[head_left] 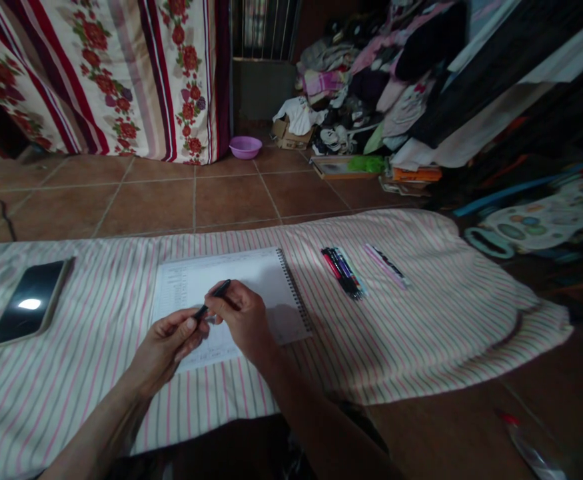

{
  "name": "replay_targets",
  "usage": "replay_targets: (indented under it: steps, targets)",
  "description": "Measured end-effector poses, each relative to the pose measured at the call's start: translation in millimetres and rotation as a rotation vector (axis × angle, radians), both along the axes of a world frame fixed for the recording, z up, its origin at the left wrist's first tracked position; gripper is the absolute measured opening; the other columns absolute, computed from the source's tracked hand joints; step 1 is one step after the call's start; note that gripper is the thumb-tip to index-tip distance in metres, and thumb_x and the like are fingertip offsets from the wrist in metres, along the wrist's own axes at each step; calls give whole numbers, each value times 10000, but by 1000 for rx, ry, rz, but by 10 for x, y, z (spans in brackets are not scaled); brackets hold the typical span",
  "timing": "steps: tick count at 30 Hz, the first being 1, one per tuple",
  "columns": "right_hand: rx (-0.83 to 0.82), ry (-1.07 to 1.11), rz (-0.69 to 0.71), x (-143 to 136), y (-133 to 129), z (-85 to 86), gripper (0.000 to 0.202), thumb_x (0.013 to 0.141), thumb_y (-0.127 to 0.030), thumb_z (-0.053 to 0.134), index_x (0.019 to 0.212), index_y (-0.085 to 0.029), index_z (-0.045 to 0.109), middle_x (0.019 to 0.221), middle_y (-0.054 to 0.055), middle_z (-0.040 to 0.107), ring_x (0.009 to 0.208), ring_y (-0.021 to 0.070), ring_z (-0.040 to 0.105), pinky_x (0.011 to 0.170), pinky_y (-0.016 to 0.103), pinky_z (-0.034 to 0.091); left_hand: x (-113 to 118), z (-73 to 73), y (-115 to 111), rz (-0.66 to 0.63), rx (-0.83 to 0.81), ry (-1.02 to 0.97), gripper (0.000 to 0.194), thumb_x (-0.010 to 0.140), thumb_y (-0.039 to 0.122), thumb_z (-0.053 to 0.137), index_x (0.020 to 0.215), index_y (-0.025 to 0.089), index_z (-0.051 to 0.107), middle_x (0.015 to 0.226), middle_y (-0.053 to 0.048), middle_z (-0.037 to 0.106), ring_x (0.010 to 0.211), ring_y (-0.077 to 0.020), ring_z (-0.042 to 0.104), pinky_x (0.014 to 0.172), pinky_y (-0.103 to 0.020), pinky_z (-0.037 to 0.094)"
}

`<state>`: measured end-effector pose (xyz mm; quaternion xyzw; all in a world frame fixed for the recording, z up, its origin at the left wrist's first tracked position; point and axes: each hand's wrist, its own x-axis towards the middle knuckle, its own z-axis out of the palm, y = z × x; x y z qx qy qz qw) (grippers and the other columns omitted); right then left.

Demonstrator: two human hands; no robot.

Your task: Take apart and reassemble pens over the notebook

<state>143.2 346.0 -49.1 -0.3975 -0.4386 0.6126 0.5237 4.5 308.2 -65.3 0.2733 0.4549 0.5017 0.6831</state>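
Both hands hold a black pen slantwise above a spiral notebook. My left hand pinches its lower left end between thumb and fingers. Farther up, my right hand is closed round the other part, and the tip sticks out past its fingers. Whether the pen is in one piece or its cap is apart I cannot tell, since fingers cover the middle. The notebook lies open on a striped cloth, spiral edge to the right, with faint writing along its left side and top. My hands hide the page's middle.
A phone lies at the left on the striped cloth. Right of the notebook are a bundle of several pens and, beyond it, a few more pens. Behind are a tiled floor, a purple basin and heaped clothes.
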Motion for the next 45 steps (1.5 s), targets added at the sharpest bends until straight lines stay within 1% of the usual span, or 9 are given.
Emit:
replay_targets:
  steps: [7, 12, 18, 24, 26, 29, 33, 39, 45]
  targets:
    - [58, 21, 49, 20, -34, 29, 69, 660, -222, 652, 696, -196, 599, 553, -60, 574, 462, 66, 520, 446, 170, 407, -40, -38, 7, 11, -63, -34, 212, 576, 235, 789, 763, 168, 717, 705, -52, 695, 602, -103, 593, 548, -189, 469]
    - [59, 27, 47, 4, -40, 17, 83, 659, -232, 658, 714, -198, 605, 565, -56, 582, 476, 71, 534, 451, 172, 417, -43, -19, 5, 27, -132, -46, 241, 550, 241, 803, 760, 159, 717, 729, -51, 705, 705, -124, 631, 672, -193, 497]
    - [18, 4, 8, -17, -16, 2, 68, 680, -230, 637, 709, -189, 591, 549, -54, 572, 465, 70, 524, 455, 178, 424, -2, 77, 5, 14, -157, -49, 286, 566, 243, 795, 814, 132, 708, 743, -64, 697, 685, -110, 613, 644, -170, 483]
    - [-41, -31, -87, 10, 68, -47, 142, 690, -275, 638, 790, -181, 606, 554, -48, 583, 478, 76, 533, 464, 183, 440, 26, 118, 27, -42, -63, -135, 268, 712, 274, 684, 907, 90, 681, 723, -79, 674, 625, -117, 586, 573, -191, 460]
    - [-73, -34, -100, 28, 82, -45, 171, 694, -294, 636, 817, -177, 613, 601, -33, 606, 507, 75, 535, 480, 184, 443, 14, 123, 38, -96, -42, -194, 311, 782, 303, 597, 975, 66, 655, 789, -121, 679, 659, -150, 605, 579, -224, 463]
    - [-121, -3, -136, 49, 100, -61, 190, 697, -307, 635, 817, -161, 618, 681, -9, 631, 522, 65, 514, 487, 182, 426, -20, 129, 46, -165, -61, -309, 381, 848, 313, 479, 1135, 79, 570, 960, -171, 669, 843, -240, 633, 739, -342, 477]
    - [-166, 89, -148, 63, 139, -136, 217, 668, -323, 673, 802, -158, 630, 725, -1, 638, 534, 58, 503, 501, 185, 415, -68, 141, 38, -222, -77, -420, 446, 867, 299, 411, 1269, 111, 443, 1128, -190, 612, 1064, -320, 555, 901, -499, 386]
    - [-358, 238, -208, 69, 201, -175, 197, 611, -299, 732, 722, -159, 648, 682, -12, 633, 511, 27, 487, 468, 127, 412, -129, 172, -10, -233, -77, -465, 479, 836, 253, 434, 1289, 99, 415, 1241, -195, 538, 1143, -329, 496, 933, -431, 375]
    - [-454, 393, -249, 82, 256, -160, 160, 581, -191, 752, 685, -145, 639, 675, -11, 631, 505, 21, 491, 429, 97, 415, -167, 212, -59, -227, -23, -407, 374, 841, 197, 486, 1198, 86, 515, 1290, -180, 500, 1162, -315, 480, 906, -355, 427]
